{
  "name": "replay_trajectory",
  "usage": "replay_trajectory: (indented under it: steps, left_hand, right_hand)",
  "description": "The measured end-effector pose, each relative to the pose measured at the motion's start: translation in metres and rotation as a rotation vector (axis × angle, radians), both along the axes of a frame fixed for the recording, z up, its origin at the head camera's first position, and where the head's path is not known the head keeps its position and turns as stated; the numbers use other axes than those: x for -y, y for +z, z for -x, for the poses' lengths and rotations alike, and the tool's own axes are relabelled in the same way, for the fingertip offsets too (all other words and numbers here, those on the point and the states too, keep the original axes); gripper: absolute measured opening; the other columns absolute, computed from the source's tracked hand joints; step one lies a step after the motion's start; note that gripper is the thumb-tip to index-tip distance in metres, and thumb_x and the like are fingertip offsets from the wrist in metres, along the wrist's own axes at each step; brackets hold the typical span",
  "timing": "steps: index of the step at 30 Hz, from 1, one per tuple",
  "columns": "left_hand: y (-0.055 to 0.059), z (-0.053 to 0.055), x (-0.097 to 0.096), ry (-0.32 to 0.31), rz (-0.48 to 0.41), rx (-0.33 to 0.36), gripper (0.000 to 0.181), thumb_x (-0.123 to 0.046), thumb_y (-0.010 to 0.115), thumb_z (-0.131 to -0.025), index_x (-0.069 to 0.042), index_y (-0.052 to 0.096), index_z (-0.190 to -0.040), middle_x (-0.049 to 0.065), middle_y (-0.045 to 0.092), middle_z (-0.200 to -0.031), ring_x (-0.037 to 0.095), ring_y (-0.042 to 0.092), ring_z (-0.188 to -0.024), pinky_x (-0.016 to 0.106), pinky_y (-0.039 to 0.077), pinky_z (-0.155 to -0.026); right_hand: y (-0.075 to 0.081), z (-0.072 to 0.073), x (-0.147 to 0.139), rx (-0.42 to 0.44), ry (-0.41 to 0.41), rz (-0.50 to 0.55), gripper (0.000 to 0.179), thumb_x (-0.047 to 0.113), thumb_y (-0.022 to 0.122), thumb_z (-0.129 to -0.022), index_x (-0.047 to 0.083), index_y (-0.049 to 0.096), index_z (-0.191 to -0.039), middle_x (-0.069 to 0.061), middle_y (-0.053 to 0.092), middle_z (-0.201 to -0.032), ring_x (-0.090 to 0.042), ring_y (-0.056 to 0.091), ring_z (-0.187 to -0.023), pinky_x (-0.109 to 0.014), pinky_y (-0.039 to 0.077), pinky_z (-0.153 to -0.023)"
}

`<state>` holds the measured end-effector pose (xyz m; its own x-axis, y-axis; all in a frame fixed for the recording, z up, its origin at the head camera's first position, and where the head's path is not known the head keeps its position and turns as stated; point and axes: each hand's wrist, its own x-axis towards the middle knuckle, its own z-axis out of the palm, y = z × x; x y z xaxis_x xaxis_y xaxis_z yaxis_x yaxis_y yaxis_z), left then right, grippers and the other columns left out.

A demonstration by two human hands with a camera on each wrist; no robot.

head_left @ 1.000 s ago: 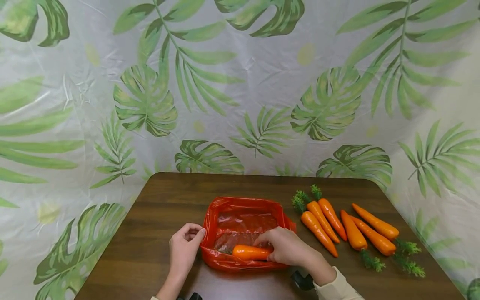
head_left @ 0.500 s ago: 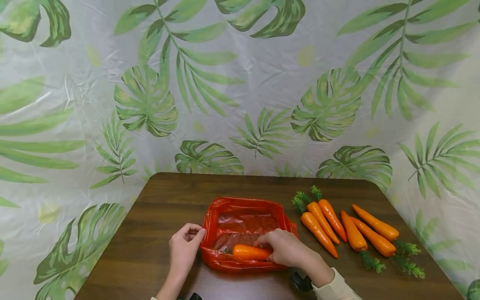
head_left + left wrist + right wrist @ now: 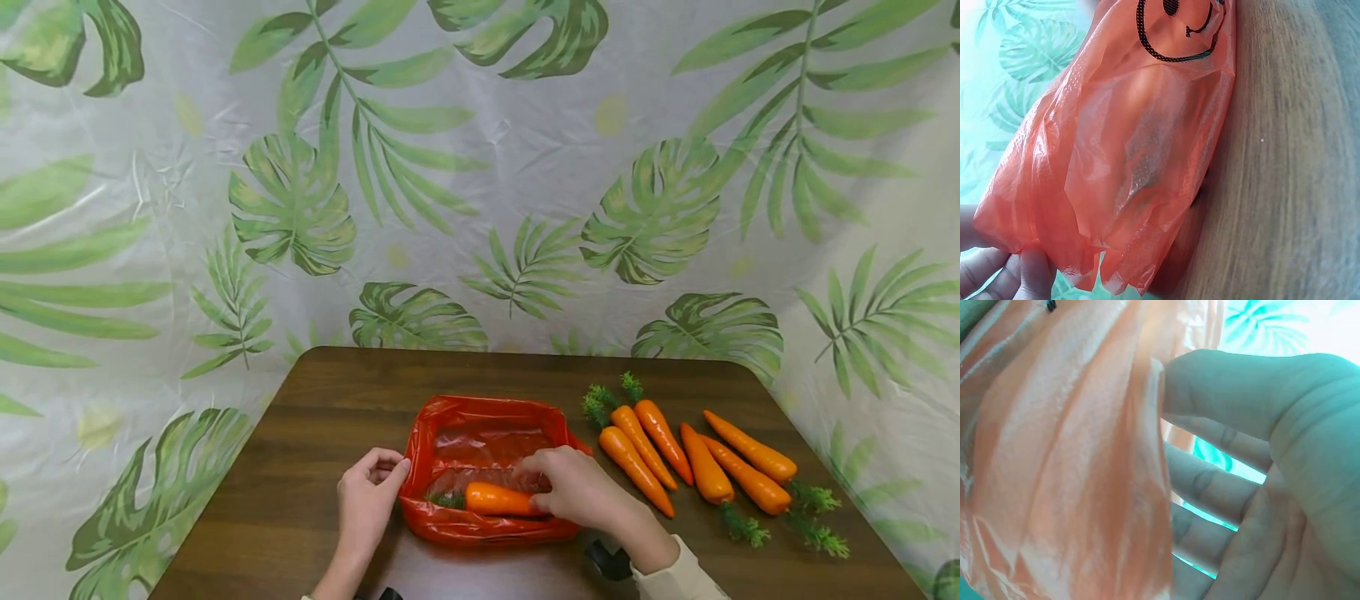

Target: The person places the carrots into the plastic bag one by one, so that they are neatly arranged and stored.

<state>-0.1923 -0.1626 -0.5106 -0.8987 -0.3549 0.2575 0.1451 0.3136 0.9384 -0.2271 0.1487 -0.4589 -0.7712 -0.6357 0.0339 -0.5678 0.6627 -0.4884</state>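
The left hand (image 3: 366,492) pinched the red bag (image 3: 450,528) at its nine o'clock edge. Inside, at six, lay a carrot (image 3: 495,498); whether the right hand (image 3: 576,487)'s grip held it, I couldn't tell. Tabletop (image 3: 360,377) ran beyond toward twelve.

Glare is paling the table (image 3: 480,573) at the head view's lower centre; the right-wrist view's backdrop (image 3: 1329,328) is overexposing, upper right.

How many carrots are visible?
7: one carrot in the red plastic bag; on the table to its right, three carrots leafy at the far end, three at the near end. The bag may hide more.
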Motion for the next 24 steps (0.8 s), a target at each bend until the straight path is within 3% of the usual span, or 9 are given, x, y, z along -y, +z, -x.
replay_trajectory:
  steps: [6, 16, 21, 24]
  left_hand:
    - [0.0, 0.0, 0.0, -0.001, 0.005, 0.018, 0.007, -0.014, 0.08, -0.086, -0.016, 0.074, -0.084, 0.0, 0.069, -0.076, 0.016, 0.065, -0.066, 0.025, 0.053, -0.06]
    - [0.0, 0.0, 0.0, -0.003, 0.002, 0.004, 0.007, -0.014, 0.081, -0.086, -0.012, 0.074, -0.084, 0.0, 0.069, -0.075, 0.018, 0.065, -0.066, 0.024, 0.052, -0.06]
    - [0.0, 0.0, 0.0, 0.001, 0.002, -0.003, 0.007, -0.012, 0.081, -0.085, -0.012, 0.074, -0.084, 0.0, 0.069, -0.075, 0.018, 0.064, -0.066, 0.024, 0.052, -0.058]
    - [0.001, 0.0, -0.001, -0.003, 0.007, 0.003, 0.007, -0.013, 0.081, -0.086, -0.014, 0.074, -0.084, -0.001, 0.069, -0.075, 0.017, 0.064, -0.066, 0.025, 0.053, -0.06]
  right_hand:
    - [0.001, 0.0, -0.001, -0.015, -0.013, 0.012, 0.033, 0.011, 0.079, -0.082, 0.02, 0.075, -0.113, 0.009, 0.069, -0.091, -0.01, 0.062, -0.077, -0.026, 0.05, -0.062]
    - [-0.005, -0.002, 0.007, -0.026, 0.007, -0.031, 0.032, 0.012, 0.082, -0.081, 0.024, 0.076, -0.111, 0.012, 0.071, -0.1, -0.013, 0.065, -0.089, -0.032, 0.053, -0.071]
    - [0.004, -0.001, 0.001, -0.019, -0.02, 0.018, 0.033, 0.012, 0.08, -0.084, 0.024, 0.074, -0.115, 0.011, 0.07, -0.096, -0.012, 0.064, -0.083, -0.028, 0.051, -0.067]
    - [0.011, -0.002, -0.006, -0.056, -0.05, 0.042, 0.033, 0.014, 0.08, -0.085, 0.025, 0.073, -0.116, 0.013, 0.069, -0.097, -0.013, 0.064, -0.083, -0.029, 0.052, -0.068]
